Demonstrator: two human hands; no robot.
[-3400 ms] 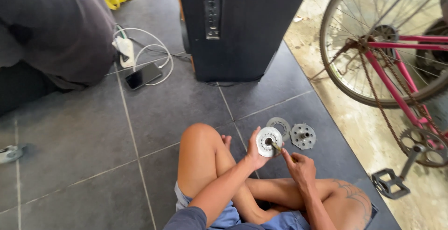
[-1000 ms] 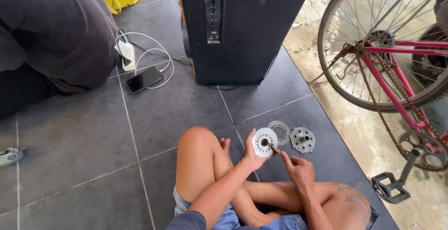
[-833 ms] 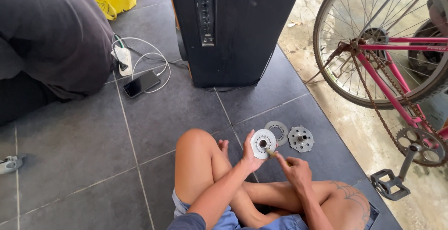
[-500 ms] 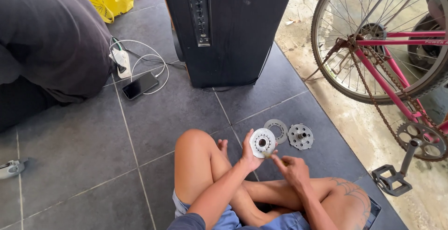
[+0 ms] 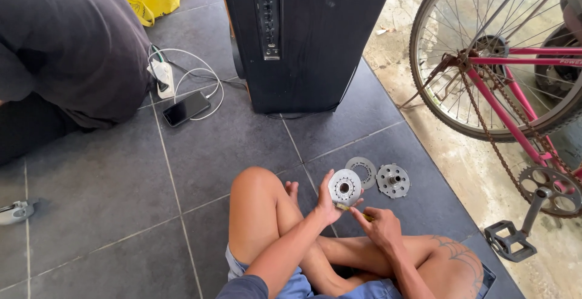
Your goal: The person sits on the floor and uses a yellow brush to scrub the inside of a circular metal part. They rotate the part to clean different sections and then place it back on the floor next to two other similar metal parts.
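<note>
Left hand [image 5: 325, 202] curled round rim of round metal sprocket cluster [image 5: 344, 187], held upright above crossed legs, flat face toward camera, axle hole central; right hand [image 5: 379, 226] just right of and below it, pinching slim yellowish tool [image 5: 353, 210], tool's long axis lying left-right, tip at cluster's lower edge. Beyond, on grey tiled floor [image 5: 109, 184]: flat toothed ring [image 5: 362, 170], then perforated disc [image 5: 393, 181], side by side. Farther out: black speaker cabinet [image 5: 315, 38], pink bicycle [image 5: 515, 93]
</note>
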